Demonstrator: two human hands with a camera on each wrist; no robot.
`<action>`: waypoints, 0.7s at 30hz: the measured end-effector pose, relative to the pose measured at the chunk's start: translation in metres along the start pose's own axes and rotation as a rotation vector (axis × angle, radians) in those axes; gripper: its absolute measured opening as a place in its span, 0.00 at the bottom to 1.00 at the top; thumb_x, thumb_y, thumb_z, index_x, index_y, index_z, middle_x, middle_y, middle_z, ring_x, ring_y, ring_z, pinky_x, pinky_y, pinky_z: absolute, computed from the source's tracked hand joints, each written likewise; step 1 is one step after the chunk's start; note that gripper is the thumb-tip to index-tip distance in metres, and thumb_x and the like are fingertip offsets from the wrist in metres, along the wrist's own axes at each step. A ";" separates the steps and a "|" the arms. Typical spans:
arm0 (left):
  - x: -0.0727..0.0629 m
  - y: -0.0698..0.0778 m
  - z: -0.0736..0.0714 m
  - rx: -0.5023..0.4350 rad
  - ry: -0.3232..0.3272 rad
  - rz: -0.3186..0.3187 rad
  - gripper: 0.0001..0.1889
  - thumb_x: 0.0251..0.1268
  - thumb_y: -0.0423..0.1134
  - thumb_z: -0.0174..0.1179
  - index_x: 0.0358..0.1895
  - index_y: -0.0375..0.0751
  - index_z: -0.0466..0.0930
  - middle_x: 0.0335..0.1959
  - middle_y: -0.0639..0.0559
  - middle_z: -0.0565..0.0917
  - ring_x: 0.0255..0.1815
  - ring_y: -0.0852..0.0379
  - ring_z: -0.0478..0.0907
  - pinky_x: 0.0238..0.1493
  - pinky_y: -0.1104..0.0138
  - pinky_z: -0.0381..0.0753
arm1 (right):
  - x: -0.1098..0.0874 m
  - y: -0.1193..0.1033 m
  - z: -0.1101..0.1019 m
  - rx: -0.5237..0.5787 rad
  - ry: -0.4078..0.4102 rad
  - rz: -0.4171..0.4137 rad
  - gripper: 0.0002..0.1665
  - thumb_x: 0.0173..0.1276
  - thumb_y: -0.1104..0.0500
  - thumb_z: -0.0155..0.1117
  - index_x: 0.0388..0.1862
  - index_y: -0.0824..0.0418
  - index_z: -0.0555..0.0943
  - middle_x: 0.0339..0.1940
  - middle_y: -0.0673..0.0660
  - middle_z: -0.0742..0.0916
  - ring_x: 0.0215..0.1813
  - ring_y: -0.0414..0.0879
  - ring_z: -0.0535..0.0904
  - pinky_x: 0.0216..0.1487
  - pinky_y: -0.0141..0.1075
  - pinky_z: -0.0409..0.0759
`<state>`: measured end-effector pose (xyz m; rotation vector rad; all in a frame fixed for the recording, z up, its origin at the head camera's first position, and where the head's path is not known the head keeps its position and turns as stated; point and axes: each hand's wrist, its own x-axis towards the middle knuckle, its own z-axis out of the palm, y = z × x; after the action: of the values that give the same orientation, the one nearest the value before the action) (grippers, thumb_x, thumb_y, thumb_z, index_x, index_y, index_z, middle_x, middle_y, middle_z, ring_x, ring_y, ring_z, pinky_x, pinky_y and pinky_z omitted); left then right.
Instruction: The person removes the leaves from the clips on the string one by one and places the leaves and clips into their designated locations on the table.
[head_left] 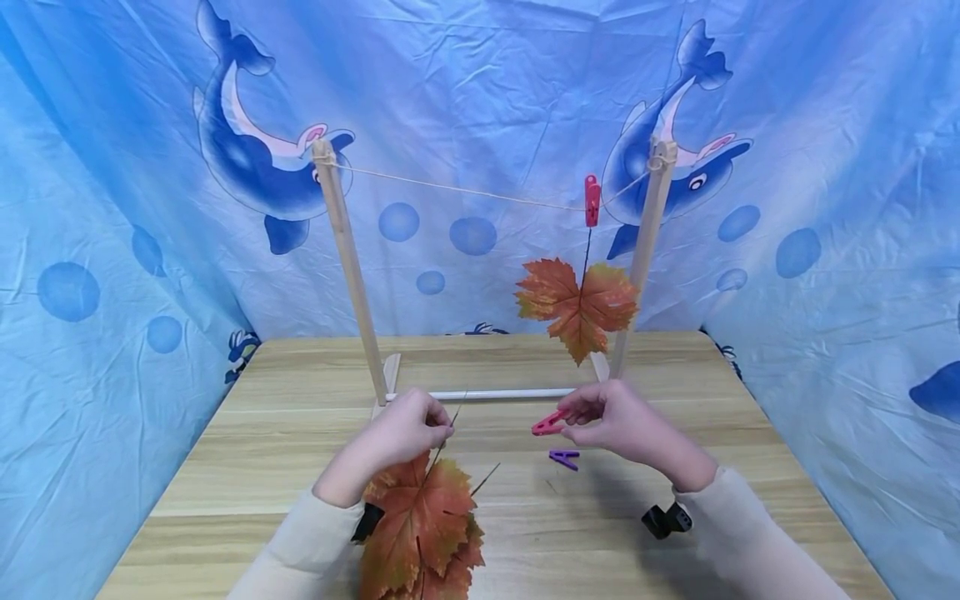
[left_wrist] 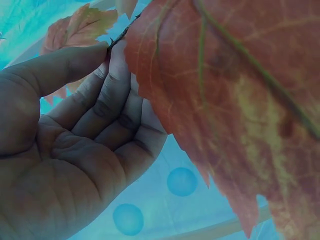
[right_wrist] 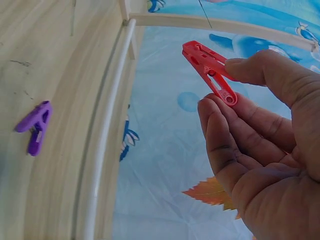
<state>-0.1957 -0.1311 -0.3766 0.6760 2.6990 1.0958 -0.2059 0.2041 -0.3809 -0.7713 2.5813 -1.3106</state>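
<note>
My left hand point(head_left: 408, 429) pinches the thin dark stem of an orange-red artificial maple leaf point(head_left: 420, 517); the leaf hangs below the fingers and fills much of the left wrist view. Between thumb and fingers of my right hand point(head_left: 615, 421) is a red clothespin point(right_wrist: 210, 70), held by its handle end, its nose pointing away from the hand. A purple clothespin point(head_left: 564, 459) lies on the table below the right hand. Another leaf point(head_left: 468, 554) shows partly behind the held one, mostly hidden by it.
A string point(head_left: 465, 192) runs between two wooden posts point(head_left: 348, 267) joined low down by a white rod point(head_left: 487, 394). Near the right post, a red clothespin point(head_left: 592, 200) on the string holds a hanging orange leaf point(head_left: 581, 304). Blue dolphin-print cloth point(head_left: 480, 100) surrounds the wooden table point(head_left: 247, 467).
</note>
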 end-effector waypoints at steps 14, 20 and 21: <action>-0.002 -0.011 0.012 0.027 0.021 -0.056 0.13 0.65 0.25 0.64 0.22 0.40 0.85 0.16 0.58 0.79 0.19 0.62 0.73 0.25 0.66 0.74 | -0.004 0.020 0.014 -0.023 -0.015 0.030 0.13 0.59 0.65 0.77 0.44 0.61 0.90 0.33 0.49 0.89 0.34 0.45 0.83 0.34 0.36 0.82; 0.000 -0.012 0.019 0.032 -0.012 -0.090 0.17 0.67 0.26 0.63 0.18 0.42 0.83 0.14 0.55 0.79 0.17 0.62 0.71 0.26 0.65 0.73 | -0.007 0.029 0.019 -0.047 -0.035 0.030 0.11 0.58 0.67 0.76 0.41 0.60 0.89 0.31 0.47 0.87 0.34 0.45 0.83 0.34 0.36 0.82; 0.000 -0.013 0.020 0.038 -0.016 -0.095 0.17 0.67 0.26 0.63 0.17 0.42 0.83 0.14 0.56 0.79 0.17 0.62 0.71 0.26 0.65 0.73 | -0.007 0.031 0.020 -0.052 -0.039 0.025 0.11 0.58 0.68 0.77 0.40 0.61 0.89 0.31 0.47 0.87 0.33 0.44 0.83 0.35 0.36 0.82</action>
<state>-0.1942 -0.1263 -0.4000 0.5532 2.7139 1.0153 -0.2045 0.2084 -0.4180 -0.7620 2.5958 -1.2135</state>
